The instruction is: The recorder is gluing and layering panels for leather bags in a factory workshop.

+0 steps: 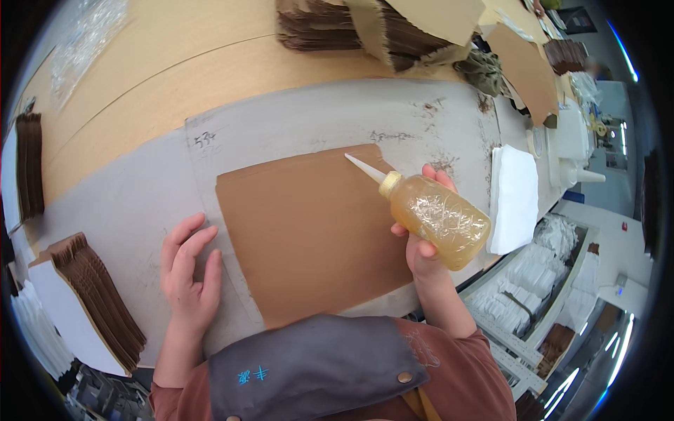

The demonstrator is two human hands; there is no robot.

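Note:
A flat brown paper sheet lies on a grey mat in front of me. My right hand grips a clear squeeze bottle of yellowish glue. Its white nozzle points up-left, and the tip hovers over the sheet's far right corner. My left hand rests flat on the mat, fingers apart, just left of the sheet's left edge, holding nothing.
A stack of brown paper bags stands at the lower left, another dark stack at the far left. More brown bags pile at the back. A folded white cloth lies to the right, near a white container.

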